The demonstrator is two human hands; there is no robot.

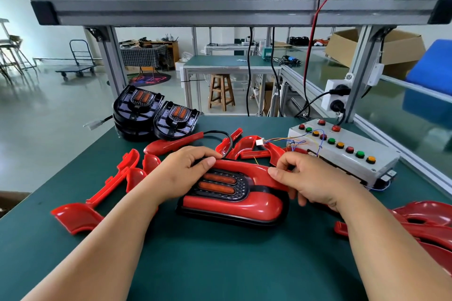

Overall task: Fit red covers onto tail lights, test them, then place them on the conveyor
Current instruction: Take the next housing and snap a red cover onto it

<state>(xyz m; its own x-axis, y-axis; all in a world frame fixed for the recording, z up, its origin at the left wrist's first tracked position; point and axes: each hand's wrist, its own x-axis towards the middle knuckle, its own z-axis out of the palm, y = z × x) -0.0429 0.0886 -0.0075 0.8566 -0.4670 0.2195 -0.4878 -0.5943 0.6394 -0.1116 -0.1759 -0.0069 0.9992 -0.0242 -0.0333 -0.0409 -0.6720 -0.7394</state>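
A tail light with black base and two orange lenses lies on the green mat, a red cover fitted round it. My left hand grips its left far edge, thumb on the cover's top rim. My right hand grips the cover's right end, thumb on top. A black cable runs from the light to a white connector wired into the grey test box with coloured buttons.
Two stacks of bare black tail lights stand at the back left. Loose red covers lie left, behind and at the right edge. The conveyor runs behind a rail on the right; an aluminium shelf frame is overhead.
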